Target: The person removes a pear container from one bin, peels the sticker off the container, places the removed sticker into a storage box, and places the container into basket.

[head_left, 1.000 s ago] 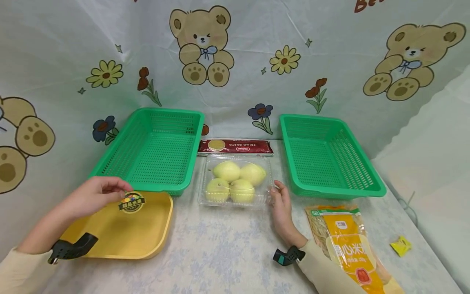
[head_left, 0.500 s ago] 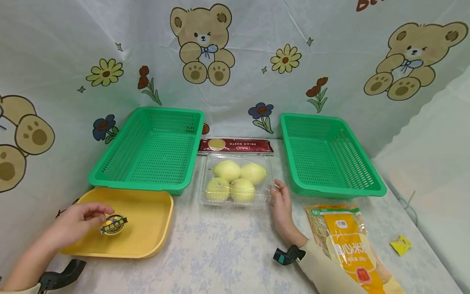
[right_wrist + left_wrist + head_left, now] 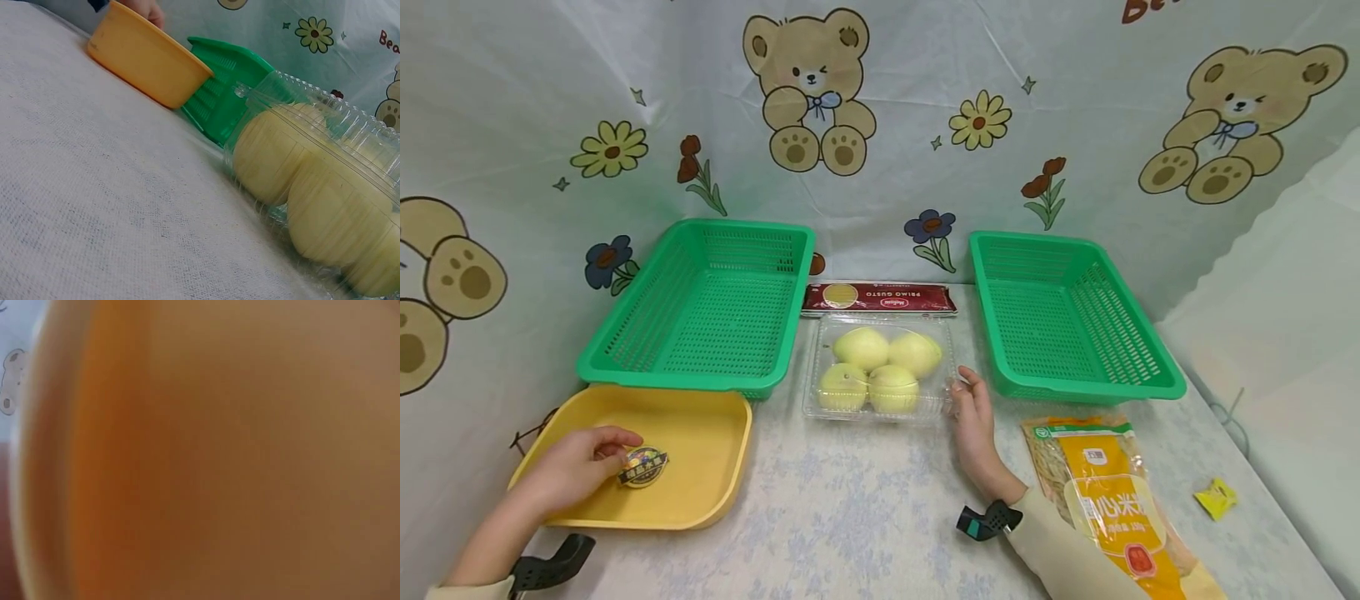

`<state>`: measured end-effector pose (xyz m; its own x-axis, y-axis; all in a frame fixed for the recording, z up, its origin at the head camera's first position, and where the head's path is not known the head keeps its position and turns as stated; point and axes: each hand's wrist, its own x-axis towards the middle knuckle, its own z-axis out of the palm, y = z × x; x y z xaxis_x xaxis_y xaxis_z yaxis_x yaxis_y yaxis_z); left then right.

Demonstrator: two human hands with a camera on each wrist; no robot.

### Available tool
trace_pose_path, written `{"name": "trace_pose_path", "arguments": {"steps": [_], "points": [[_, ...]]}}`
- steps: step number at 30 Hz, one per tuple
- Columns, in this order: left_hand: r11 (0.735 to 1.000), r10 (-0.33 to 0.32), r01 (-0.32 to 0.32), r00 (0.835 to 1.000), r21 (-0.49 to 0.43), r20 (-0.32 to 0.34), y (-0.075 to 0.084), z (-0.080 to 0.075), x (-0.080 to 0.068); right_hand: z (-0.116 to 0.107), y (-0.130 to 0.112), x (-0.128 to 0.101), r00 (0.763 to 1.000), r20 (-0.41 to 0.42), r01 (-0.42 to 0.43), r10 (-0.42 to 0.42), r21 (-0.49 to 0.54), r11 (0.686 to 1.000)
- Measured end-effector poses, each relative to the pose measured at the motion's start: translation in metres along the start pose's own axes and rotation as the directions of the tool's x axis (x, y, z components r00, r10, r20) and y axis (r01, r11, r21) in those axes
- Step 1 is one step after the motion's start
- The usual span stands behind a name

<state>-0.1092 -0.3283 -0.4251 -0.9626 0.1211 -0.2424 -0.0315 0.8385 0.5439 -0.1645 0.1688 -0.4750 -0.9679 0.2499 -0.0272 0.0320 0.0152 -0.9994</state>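
Note:
In the head view my left hand [image 3: 576, 467] is inside the yellow basin [image 3: 707, 467], thumb and forefinger at the left edge of a round black-and-gold label [image 3: 643, 467] with a banner across it. The left wrist view shows only the basin's blurred wall [image 3: 125, 456]. My right hand [image 3: 976, 429] lies beside a clear plastic clamshell box [image 3: 808, 408], its loosely extended fingers touching the box's right edge. Several pale yellow-green round fruits [image 3: 895, 387] sit in the closed box. The right wrist view shows the fruit box [image 3: 281, 94] up close; the right hand is outside that view.
Green mesh baskets stand at the back left [image 3: 730, 375] and back right [image 3: 1075, 387]. A dark red packet [image 3: 880, 298] lies behind the box. At the right are an orange-and-clear food bag [image 3: 1105, 500] and a small yellow wrapped piece [image 3: 1216, 498].
My left hand has moved down and left with the label, from over the basin's back rim to its inside. The right hand and the fruit box have stayed where they were.

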Motion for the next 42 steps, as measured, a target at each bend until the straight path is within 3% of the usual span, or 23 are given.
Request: {"name": "trace_pose_path", "arguments": {"steps": [22,30,36,42], "points": [[0.999,-0.009,0.011,0.999,0.042,-0.051,0.001,0.001,0.001,-0.001,0.0,-0.001,1.0,0.011,0.006,-0.006,-0.004,1.0],[0.999,-0.027,0.028,0.999,0.029,-0.035,0.006,0.0,0.001,-0.002,0.003,0.001,1.0,0.003,0.022,-0.022,-0.016,1.0],[0.999,-0.011,0.012,0.999,0.031,-0.031,0.017,0.0,-0.002,-0.002,0.003,0.0,1.0,0.013,0.023,-0.023,-0.013,1.0],[0.997,0.017,-0.015,0.999,0.074,-0.03,0.046,0.003,-0.01,-0.002,0.002,0.0,1.0,0.011,0.028,-0.027,-0.019,0.999]]}}
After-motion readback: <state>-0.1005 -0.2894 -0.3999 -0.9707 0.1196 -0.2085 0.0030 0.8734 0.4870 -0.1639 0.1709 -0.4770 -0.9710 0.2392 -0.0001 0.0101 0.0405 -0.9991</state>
